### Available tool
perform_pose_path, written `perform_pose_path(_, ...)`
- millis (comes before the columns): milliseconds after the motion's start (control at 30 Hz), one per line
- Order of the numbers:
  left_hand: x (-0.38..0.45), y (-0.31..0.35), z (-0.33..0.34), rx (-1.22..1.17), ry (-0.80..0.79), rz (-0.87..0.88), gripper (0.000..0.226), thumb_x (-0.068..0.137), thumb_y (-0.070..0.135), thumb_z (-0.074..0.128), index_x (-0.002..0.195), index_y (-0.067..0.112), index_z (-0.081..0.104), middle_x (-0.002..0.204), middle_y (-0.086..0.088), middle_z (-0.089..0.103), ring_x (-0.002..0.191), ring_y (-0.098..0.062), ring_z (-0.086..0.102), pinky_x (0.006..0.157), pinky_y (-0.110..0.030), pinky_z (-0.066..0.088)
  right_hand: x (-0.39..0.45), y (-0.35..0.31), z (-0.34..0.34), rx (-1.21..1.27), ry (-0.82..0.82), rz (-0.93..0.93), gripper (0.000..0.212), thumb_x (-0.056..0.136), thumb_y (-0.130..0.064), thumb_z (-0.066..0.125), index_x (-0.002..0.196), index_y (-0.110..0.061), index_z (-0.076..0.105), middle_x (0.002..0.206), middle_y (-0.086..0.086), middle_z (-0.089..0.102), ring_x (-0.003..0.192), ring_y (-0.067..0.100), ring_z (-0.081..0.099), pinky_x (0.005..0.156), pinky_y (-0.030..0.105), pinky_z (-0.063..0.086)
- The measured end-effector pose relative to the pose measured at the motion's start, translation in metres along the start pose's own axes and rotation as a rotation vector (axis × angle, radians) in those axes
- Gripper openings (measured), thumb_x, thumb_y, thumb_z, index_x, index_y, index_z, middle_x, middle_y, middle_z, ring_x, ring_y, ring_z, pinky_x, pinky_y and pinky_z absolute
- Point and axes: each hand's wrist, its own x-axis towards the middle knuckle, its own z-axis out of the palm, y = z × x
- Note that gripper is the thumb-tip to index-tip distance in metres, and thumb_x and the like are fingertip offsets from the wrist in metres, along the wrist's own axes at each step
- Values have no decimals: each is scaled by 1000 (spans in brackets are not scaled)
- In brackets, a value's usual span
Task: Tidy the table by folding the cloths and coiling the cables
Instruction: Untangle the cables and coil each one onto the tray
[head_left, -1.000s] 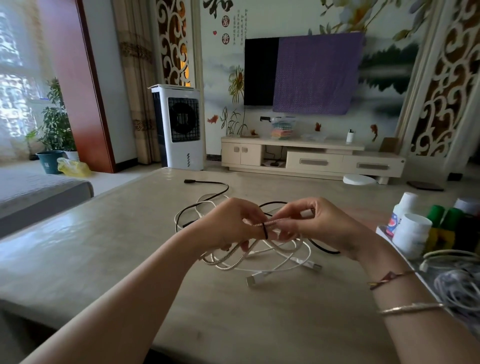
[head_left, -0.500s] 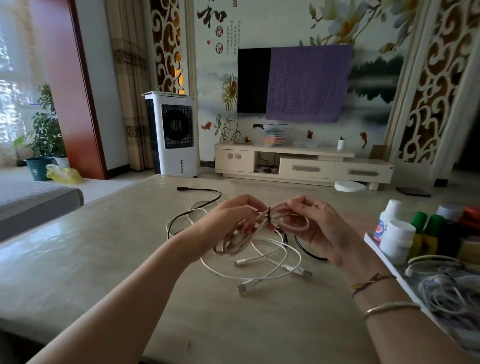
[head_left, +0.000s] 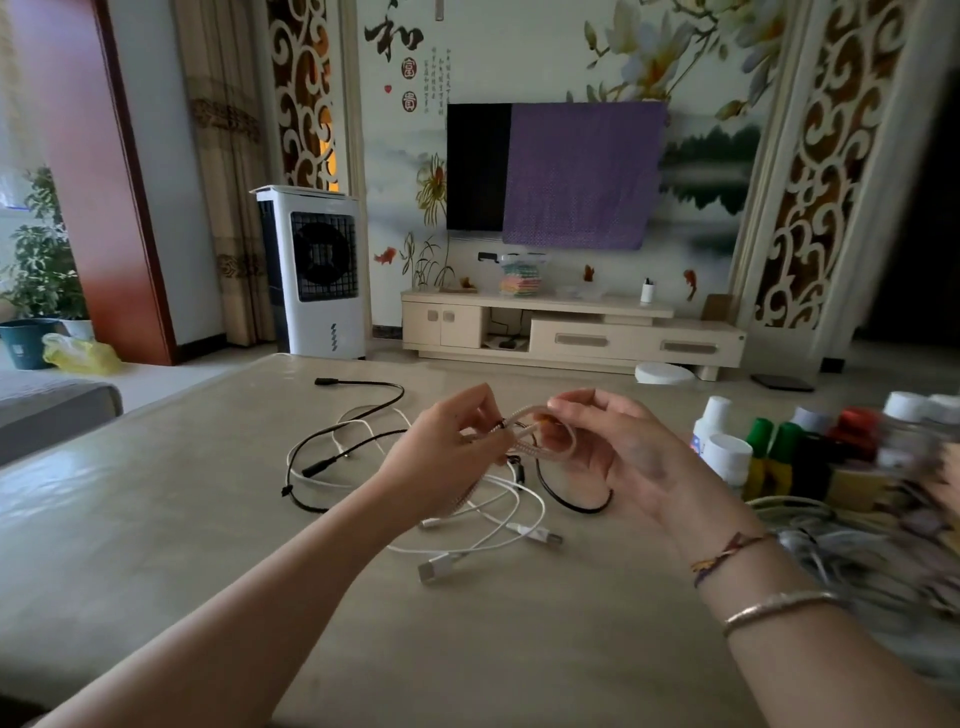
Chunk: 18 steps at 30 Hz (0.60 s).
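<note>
Both hands (head_left: 447, 452) around braided cable (head_left: 530, 422)

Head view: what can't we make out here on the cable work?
- Braided cable: how many loops, hidden by left hand and right hand, both gripping it.
- Black band on it: too small to tell how it fastens.
- Cable pile at right: blurred and cut off by the frame edge.
- White cables and black cable: tangled, ends partly behind the forearm.

White bottles (head_left: 726, 453) and green-capped bottles (head_left: 769, 457) at table's (head_left: 156, 519) right edge; air cooler (head_left: 317, 270) beyond.
</note>
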Motion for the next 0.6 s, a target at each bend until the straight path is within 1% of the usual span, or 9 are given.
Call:
perform_pose_path(67, 1, 10, 11, -19, -9, 22, 17, 87, 26, 65, 75, 26, 53, 72, 8, 68, 48, -7, 50, 55, -26, 35, -10, -9, -7, -37, 27, -28, 11, 87, 7, 59, 94, -2, 59, 76, 12, 71, 63, 17, 69, 59, 24, 57)
perform_pose_path(200, 5, 37, 34, -35, -24, 104, 13, 88, 32, 62, 77, 30, 55, 70, 10, 65, 57, -20, 59, 56, -30, 41, -30, -35, -30, -77, 95, -91, 13, 84, 10, 61, 92, 0, 60, 74, 13, 72, 65, 19, 70, 58, 24, 57)
perform_pose_path(267, 8, 54, 48, -22, -26, 162, 13, 90, 36, 57, 78, 31, 53, 69, 11, 64, 50, -14, 54, 52, -26, 39, -41, -53, -48, -79, 99, -122, 13, 82, 9, 62, 91, 1, 60, 77, 16, 72, 67, 21, 71, 58, 23, 57)
perform_pose_path(300, 10, 63, 58, -29, -37, 181, 14, 92, 36, 54, 79, 32, 52, 68, 11, 65, 49, -14, 52, 51, -26, 38, -48, -62, -57, -89, 108, -136, 13, 81, 9, 63, 91, 1, 60, 78, 17, 72, 68, 22, 72, 58, 22, 56)
perform_pose_path(367, 14, 77, 76, -63, -63, 188, 12, 92, 35, 49, 81, 31, 51, 70, 9, 66, 53, -21, 54, 54, -30, 40, -57, -75, -74, -110, 138, -149, 11, 82, 9, 62, 89, 0, 59, 78, 17, 73, 68, 22, 72, 58, 22, 56)
perform_pose_path(400, 16, 88, 90, -86, -86, 185, 10, 90, 34, 47, 82, 30, 51, 71, 8, 66, 54, -21, 55, 54, -32, 42, -65, -83, -88, -116, 181, -162, 11, 83, 10, 60, 87, 0, 58, 75, 16, 73, 66, 21, 72, 56, 22, 56)
perform_pose_path(467, 21, 102, 114, -140, -156, 169, 7, 89, 34, 49, 83, 29, 48, 75, 4, 66, 56, -16, 57, 53, -33, 46, -77, -94, -114, -124, 290, -179, 12, 84, 12, 58, 87, 0, 58, 69, 13, 72, 60, 18, 71, 52, 22, 55)
perform_pose_path(533, 24, 112, 137, -159, -282, 160, 12, 92, 34, 57, 92, 29, 46, 84, 2, 66, 58, -7, 62, 54, -23, 51, -90, -101, -140, -157, 403, -184, 12, 85, 12, 58, 88, 0, 59, 66, 10, 72, 59, 16, 71, 49, 21, 54)
perform_pose_path(600, 28, 119, 164, -31, -404, 206, 28, 87, 36, 64, 103, 31, 42, 89, 6, 62, 63, 0, 63, 54, -15, 52, -104, -100, -167, -208, 496, -186, 11, 86, 11, 58, 87, 0, 58, 63, 8, 71, 55, 15, 70, 46, 21, 53)
